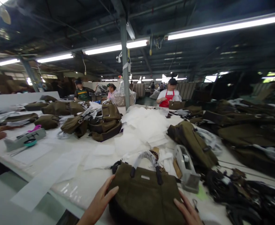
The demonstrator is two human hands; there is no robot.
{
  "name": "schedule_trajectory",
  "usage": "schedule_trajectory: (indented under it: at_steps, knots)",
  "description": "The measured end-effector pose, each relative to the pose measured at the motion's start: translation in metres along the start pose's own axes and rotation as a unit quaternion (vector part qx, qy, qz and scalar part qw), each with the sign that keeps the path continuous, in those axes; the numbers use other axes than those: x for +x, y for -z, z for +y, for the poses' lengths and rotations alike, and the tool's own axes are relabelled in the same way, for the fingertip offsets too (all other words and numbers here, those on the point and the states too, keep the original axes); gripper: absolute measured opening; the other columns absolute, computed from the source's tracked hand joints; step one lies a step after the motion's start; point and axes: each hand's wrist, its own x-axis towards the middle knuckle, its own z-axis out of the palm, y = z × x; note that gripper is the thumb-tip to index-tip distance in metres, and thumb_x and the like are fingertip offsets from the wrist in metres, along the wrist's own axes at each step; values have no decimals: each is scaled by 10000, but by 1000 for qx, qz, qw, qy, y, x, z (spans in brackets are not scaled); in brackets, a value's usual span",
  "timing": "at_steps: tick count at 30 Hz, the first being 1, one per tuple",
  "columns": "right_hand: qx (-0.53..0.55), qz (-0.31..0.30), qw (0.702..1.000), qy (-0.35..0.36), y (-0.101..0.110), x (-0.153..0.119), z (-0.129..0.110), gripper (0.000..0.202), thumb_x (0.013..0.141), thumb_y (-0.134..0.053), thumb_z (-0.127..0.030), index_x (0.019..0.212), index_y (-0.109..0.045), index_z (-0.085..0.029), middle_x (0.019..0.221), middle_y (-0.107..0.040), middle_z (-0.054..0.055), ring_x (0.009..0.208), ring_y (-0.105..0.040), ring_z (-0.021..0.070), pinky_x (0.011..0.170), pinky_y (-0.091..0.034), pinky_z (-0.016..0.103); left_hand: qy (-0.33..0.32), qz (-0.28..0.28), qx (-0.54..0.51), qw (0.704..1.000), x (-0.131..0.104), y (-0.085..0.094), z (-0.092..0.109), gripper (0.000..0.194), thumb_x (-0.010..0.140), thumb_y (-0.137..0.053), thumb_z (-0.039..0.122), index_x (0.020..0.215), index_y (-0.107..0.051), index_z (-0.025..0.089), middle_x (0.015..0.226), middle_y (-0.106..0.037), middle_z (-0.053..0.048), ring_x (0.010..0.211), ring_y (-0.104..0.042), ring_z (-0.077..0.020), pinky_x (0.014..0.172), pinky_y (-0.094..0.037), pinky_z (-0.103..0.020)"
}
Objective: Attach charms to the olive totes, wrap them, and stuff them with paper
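An olive green handbag [146,193] with a wrapped top handle and a small pale label stands at the table's near edge, in the lower middle. My left hand [102,198] grips its left side, thumb on the front and fingers round the edge. On the right side my right hand [187,207] holds the bag in the same way, its lower part cut off by the frame's bottom. The handle [145,156] stands upright in white wrapping. Just behind it lie a brown patterned strap and white paper.
White sheets [144,125] are heaped mid-table. A tape dispenser [186,168] stands right of the bag, near black straps [224,187]. More olive bags [106,122] lie left and right. Another tape dispenser [26,140] is at left. Several people work beyond, one in a red apron [167,99].
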Motion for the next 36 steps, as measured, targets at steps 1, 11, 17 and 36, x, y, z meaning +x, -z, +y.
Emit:
schedule_trajectory:
  at_steps: [1, 11, 17, 36]
  knots:
    - [10, 3, 1000, -2, -1, 3, 0, 702, 699, -726, -553, 1293, -589, -206, 1302, -629, 120, 1298, -495, 340, 1037, -448, 430, 4, 5, -34, 999, 0, -5, 1, 644, 746, -675, 495, 1300, -558, 188, 1335, -604, -142, 1282, -520, -326, 1101, -388, -471]
    - [72, -39, 995, 59, -19, -20, -66, 830, 773, -706, -456, 1484, -288, -370, 1492, -457, 49, 1299, -499, 309, 994, -494, 412, -103, 20, -131, 986, -32, -21, 62, 1008, 657, -750, 474, 1513, -235, 328, 1416, -536, -70, 1245, -543, -361, 1015, -486, -467]
    - [31, 29, 997, 71, -2, 2, -34, 1048, 672, -779, -477, 1522, -201, -274, 1458, -488, 120, 1353, -427, 338, 1072, -421, 459, -118, 64, -176, 975, -18, -19, 16, 848, 628, -788, 462, 1376, -439, 266, 1383, -561, -102, 1261, -523, -342, 1031, -468, -422]
    - [20, -26, 999, 23, -3, -4, -11, 633, 684, -780, -468, 1229, -606, -200, 1247, -666, 116, 1210, -572, 336, 1022, -464, 450, -253, 100, 305, 913, 22, -22, 38, 362, 833, -561, 315, 1187, -580, 243, 1300, -569, -86, 1272, -461, -288, 1104, -356, -498]
